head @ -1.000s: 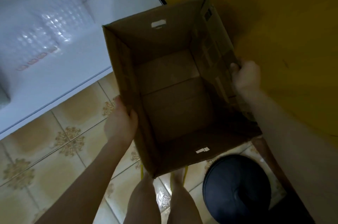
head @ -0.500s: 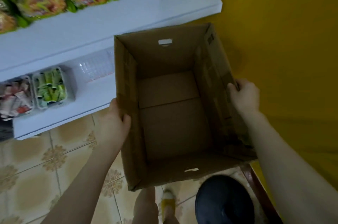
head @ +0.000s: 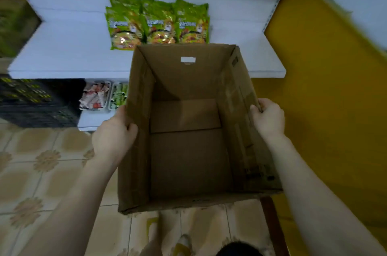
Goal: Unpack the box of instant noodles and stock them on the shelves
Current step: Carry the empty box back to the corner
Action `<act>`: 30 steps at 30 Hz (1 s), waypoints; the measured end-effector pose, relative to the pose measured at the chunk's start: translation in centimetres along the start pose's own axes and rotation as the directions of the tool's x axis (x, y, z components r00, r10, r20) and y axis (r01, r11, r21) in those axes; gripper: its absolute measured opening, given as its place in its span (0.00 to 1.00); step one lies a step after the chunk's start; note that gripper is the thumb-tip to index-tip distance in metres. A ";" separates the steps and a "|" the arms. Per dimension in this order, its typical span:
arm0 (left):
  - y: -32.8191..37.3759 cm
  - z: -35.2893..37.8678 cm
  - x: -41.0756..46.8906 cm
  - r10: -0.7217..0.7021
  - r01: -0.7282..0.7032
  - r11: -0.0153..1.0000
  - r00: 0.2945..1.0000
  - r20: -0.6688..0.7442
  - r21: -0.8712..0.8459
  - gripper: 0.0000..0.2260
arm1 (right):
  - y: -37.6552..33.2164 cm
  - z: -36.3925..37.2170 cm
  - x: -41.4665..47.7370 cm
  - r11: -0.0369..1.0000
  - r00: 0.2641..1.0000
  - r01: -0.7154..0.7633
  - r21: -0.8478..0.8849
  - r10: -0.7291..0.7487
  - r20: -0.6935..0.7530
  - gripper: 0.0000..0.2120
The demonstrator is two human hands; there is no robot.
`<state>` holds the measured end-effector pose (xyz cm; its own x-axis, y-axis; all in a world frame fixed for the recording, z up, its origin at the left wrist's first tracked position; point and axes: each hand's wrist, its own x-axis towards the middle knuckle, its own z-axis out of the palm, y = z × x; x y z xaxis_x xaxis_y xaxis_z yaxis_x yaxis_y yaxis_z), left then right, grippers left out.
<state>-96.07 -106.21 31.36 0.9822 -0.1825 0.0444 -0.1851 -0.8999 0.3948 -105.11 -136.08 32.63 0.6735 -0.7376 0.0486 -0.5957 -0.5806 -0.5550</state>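
Left grip (head: 114, 132) clasps the left wall of the cardboard box (head: 188, 151), with the thumb hooked over the rim to the inside and the palm against the outer face. Right grip (head: 269, 118) holds the right wall in the same way, its fingers curled over the top edge. The box hangs between the two grips, open side up and tipped slightly toward the camera, so its inside shows only the bare bottom flaps. A small cut-out handle hole sits in the far wall, and dark print marks the right wall.

Just past the far rim of the box, green instant noodle packets (head: 159, 23) lie on the white upper shelf (head: 62, 52) in three rows side by side, stacked and overlapping. The box's far edge covers the front of that shelf and stands close to the nearest packets; whether it touches them is not clear.

Below, on the lower shelf (head: 92, 124), a tray of red-and-white sachets (head: 95, 96) sits beside a tray of green sachets (head: 119, 96), partly hidden by the box. A dark crate (head: 35, 103) stands to their left. Patterned floor tiles (head: 41, 172) spread under the arms, and a yellow wall (head: 324, 109) fills the right side. A foot in a yellow sandal (head: 182, 243) shows beneath the box.
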 end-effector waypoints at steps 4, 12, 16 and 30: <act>-4.6 -4.2 -1.2 -0.117 0.118 0.993 0.991 -0.057 0.014 0.19 | -6.3 0.9 -1.5 0.993 0.990 0.119 0.022 -0.121 0.080 0.11; -17.7 -12.4 -3.7 -0.329 0.337 0.941 0.925 -0.188 0.012 0.24 | -21.2 7.0 -6.4 0.929 0.900 0.365 0.055 -0.368 0.236 0.12; -25.0 -17.0 -4.9 -0.399 0.413 0.911 0.888 -0.228 0.014 0.24 | -28.7 11.2 -10.7 0.896 0.855 0.435 0.087 -0.442 0.271 0.11; -44.8 -30.1 -7.8 -0.593 0.638 0.770 0.716 -0.368 -0.002 0.22 | -50.7 22.9 -23.5 0.768 0.676 0.601 0.222 -0.637 0.372 0.11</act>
<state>-94.46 -52.58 40.94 0.8248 0.5491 0.1353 0.4838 -0.8090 0.3339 -80.69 -81.39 40.65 0.9970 -0.0003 0.0772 0.0447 -0.8129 -0.5807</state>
